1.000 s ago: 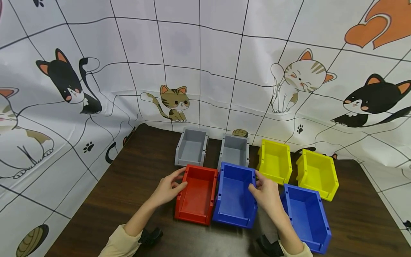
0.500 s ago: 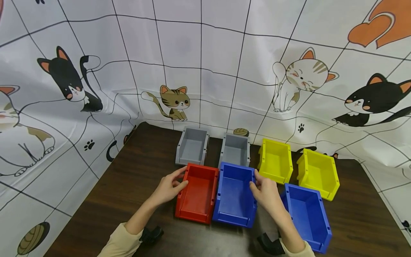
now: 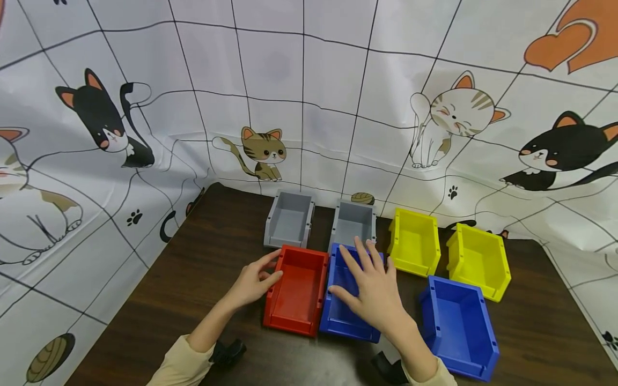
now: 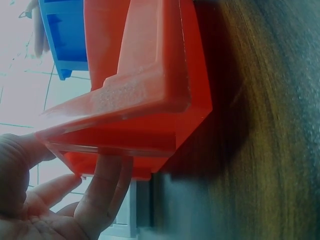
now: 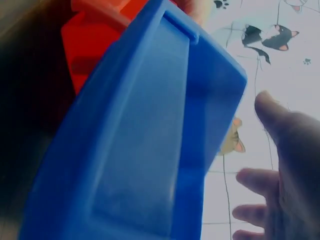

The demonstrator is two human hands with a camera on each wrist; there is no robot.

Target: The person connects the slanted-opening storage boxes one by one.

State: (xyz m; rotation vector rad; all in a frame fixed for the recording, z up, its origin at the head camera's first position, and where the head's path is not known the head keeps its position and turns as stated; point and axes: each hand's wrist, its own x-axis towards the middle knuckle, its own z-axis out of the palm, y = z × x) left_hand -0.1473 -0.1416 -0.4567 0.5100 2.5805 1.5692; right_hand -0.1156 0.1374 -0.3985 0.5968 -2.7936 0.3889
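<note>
The red bin (image 3: 295, 289) stands at the middle of the table with a blue bin (image 3: 348, 316) close against its right side. My left hand (image 3: 248, 287) grips the red bin's left wall; in the left wrist view the thumb lies near the rim and fingers (image 4: 102, 187) reach under it. Fingers spread, my right hand (image 3: 376, 292) hovers above the blue bin beside the red one. The right wrist view shows that hand (image 5: 295, 165) apart from the blue bin (image 5: 140, 135), holding nothing.
Two grey bins (image 3: 289, 220) stand behind the red and blue ones. Two yellow bins (image 3: 413, 244) are at the back right, and another blue bin (image 3: 461, 327) is at the right front. A cat-patterned sheet (image 3: 328, 69) hangs behind the dark table (image 3: 183, 284).
My right hand has let go of the blue bin's right wall and moved left over the bin, its fingers spreading. The left hand stays on the red bin.
</note>
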